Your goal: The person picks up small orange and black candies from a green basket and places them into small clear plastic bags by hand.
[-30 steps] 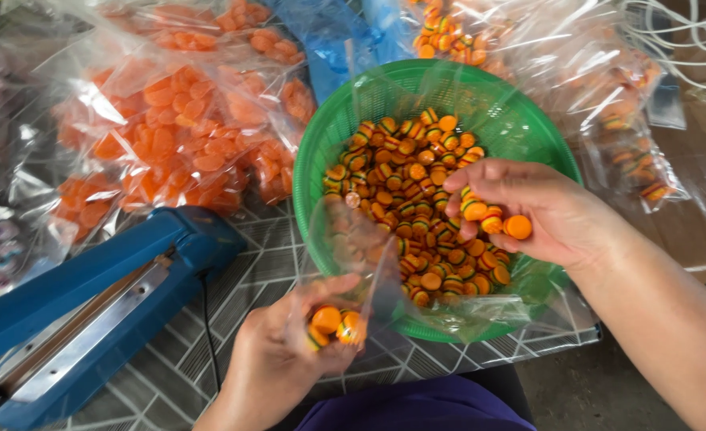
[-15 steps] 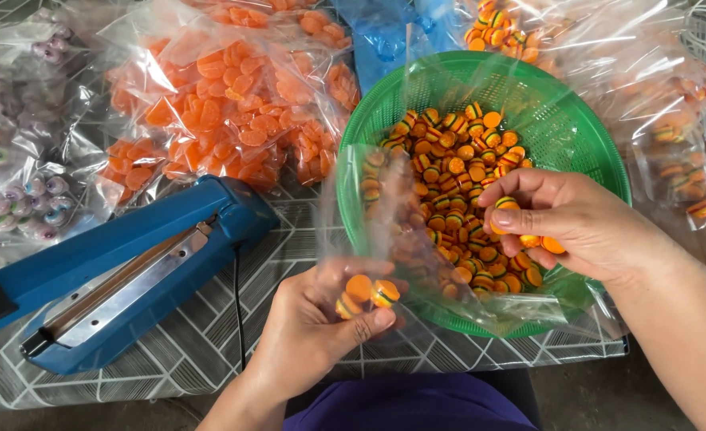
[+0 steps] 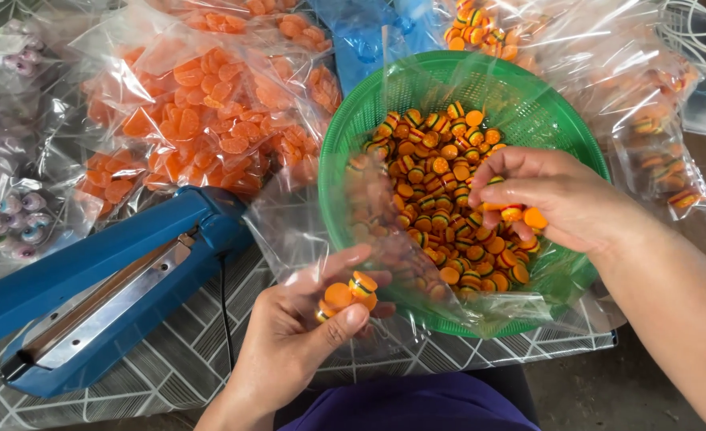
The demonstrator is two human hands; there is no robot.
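A green plastic basket (image 3: 528, 104) holds a heap of small burger-shaped candies (image 3: 437, 172), orange with green and dark stripes. My right hand (image 3: 556, 199) reaches into the basket and grips several of these candies in its fingers. My left hand (image 3: 305, 335) sits below the basket's near rim and holds a small clear plastic bag (image 3: 321, 231) by its lower end. A few candies (image 3: 349, 291) lie at the bottom of that bag, pinched between thumb and fingers.
A blue heat sealer (image 3: 106, 279) lies at the left on a grey patterned tablecloth (image 3: 169, 359). Clear bags of orange candies (image 3: 209, 120) are piled behind it, bags of purple candies (image 3: 10, 215) at the far left, more filled bags (image 3: 656, 120) at the right.
My right hand has gathered candies deeper in the basket, fingers curling around them. My left hand keeps the bag, shifted slightly left. The view has moved a little.
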